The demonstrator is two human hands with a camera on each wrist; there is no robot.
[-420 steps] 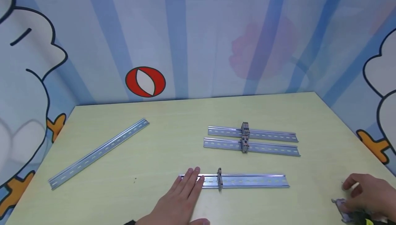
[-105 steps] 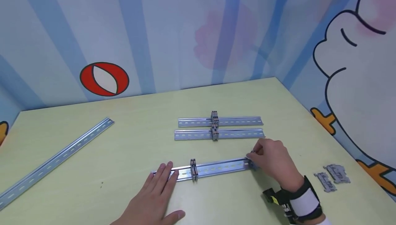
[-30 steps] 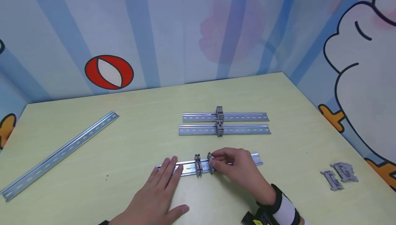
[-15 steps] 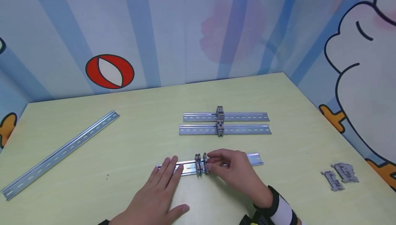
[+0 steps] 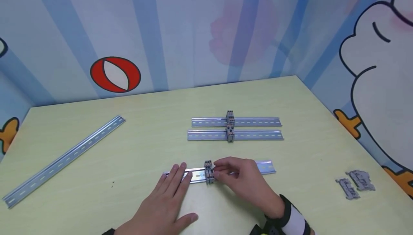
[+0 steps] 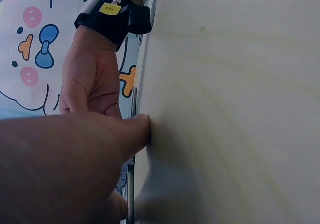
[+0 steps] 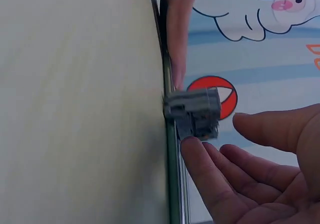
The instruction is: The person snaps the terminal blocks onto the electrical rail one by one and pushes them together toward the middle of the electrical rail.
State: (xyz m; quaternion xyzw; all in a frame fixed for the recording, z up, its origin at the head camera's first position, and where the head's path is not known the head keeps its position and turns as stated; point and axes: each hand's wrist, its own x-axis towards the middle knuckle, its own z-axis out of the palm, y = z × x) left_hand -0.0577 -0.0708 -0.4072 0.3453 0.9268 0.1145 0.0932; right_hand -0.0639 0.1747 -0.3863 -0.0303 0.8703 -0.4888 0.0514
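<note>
In the head view, my left hand point(image 5: 166, 199) lies flat with straight fingers over the left end of the front slotted metal DIN rail point(image 5: 266, 167), thumb spread on the table. A tight group of grey terminal blocks point(image 5: 209, 172) stands upright across this rail, just right of those fingers. My right hand point(image 5: 246, 179) is at the group's right side. In the right wrist view, one fingertip point(image 7: 190, 145) meets the terminal blocks' side, while another digit point(image 7: 245, 121) stands apart from them, with a gap between. The rail's left end is mostly hidden under my left hand.
Two more rails point(image 5: 258, 122) lie parallel farther back, each with terminal blocks point(image 5: 230, 133) at mid-length. A longer bare rail point(image 5: 64, 161) lies diagonally at left. Two loose terminal blocks point(image 5: 359, 180) lie flat at right. A printed cloth wall point(image 5: 180, 37) borders the table.
Over the last second my right hand has slid a terminal block leftward along the front rail against the others. Earlier it brought that block to the rail's right end. My left hand keeps its place.
</note>
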